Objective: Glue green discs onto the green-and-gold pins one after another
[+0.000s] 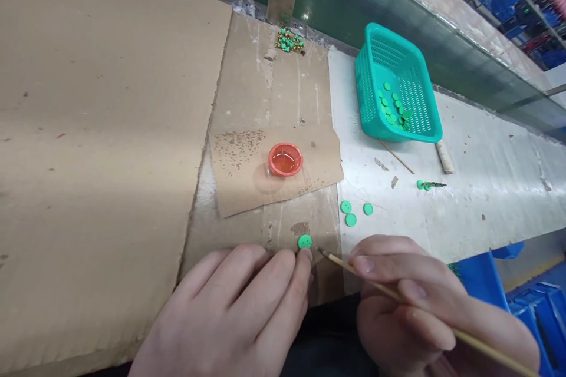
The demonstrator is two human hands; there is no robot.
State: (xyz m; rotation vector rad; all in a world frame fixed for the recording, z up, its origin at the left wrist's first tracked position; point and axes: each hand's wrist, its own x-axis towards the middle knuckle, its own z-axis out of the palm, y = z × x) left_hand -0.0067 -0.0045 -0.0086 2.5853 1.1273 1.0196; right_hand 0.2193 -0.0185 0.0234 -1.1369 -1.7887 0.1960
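Note:
My left hand is closed, with its forefinger tip at the lower edge of a small round green disc that has small holes in its face. The thumb is mostly hidden behind the fingers. In my right hand is a thin wooden brush, gripped between thumb and fingers. Its dark tip points left, just apart from the disc. A small red cup with clear-looking liquid stands beyond the hands on a loose piece of cardboard. Three more green discs lie right of the held one.
A teal plastic basket holding several green discs stands at the back right. Near it lie a thin stick, a short pale roll and green pieces with dark stems. A pile of green and gold bits sits at the back.

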